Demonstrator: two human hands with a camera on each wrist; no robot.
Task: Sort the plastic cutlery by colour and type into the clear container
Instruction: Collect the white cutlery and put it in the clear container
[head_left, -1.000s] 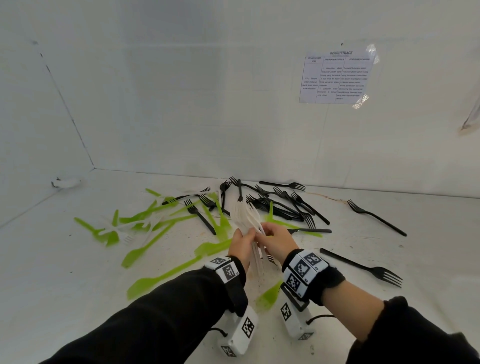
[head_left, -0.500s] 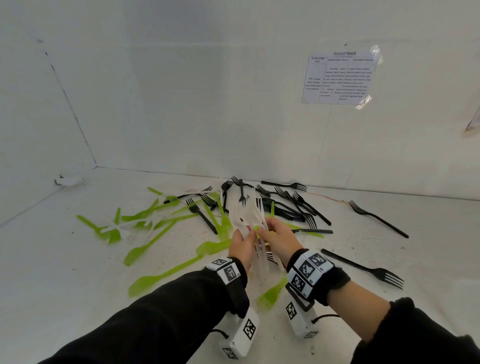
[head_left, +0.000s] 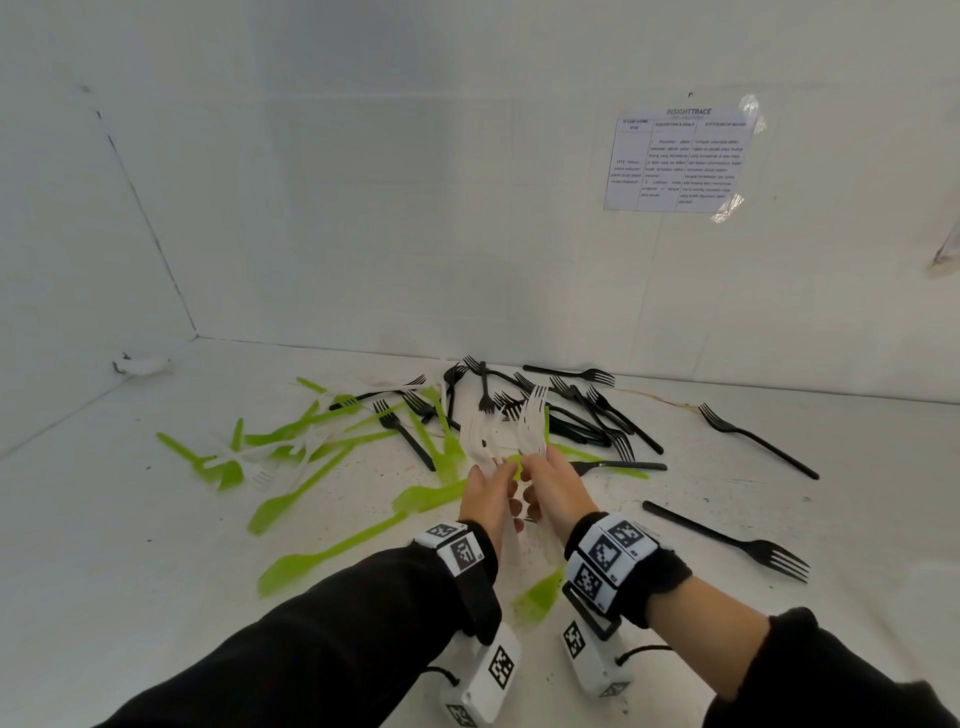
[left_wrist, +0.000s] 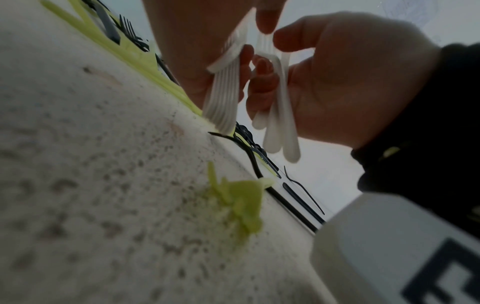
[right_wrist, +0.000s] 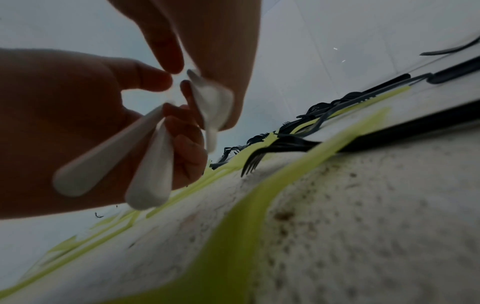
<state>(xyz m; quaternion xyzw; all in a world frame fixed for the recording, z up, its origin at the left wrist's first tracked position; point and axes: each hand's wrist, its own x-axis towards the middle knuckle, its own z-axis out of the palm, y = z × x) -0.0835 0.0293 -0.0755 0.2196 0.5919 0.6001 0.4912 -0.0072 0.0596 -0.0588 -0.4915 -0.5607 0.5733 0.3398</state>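
A white surface (head_left: 130, 545) carries everything, its skin speckled with small dark flecks that show plainly in both wrist views. White walls (head_left: 363, 208) rise from its far and left edges and meet in a corner at the far left. A printed sheet (head_left: 680, 161) headed "INSIGHTTRACE" is stuck on the far wall toward the right, laid out as a table of three columns, its small text too fine to read; shiny clear tape (head_left: 727, 207) holds its right corners. Near the far left corner, at the foot of the left wall, lies a small white crumpled scrap (head_left: 140, 364). A thin brownish line (head_left: 660, 397) runs along the far edge at right.
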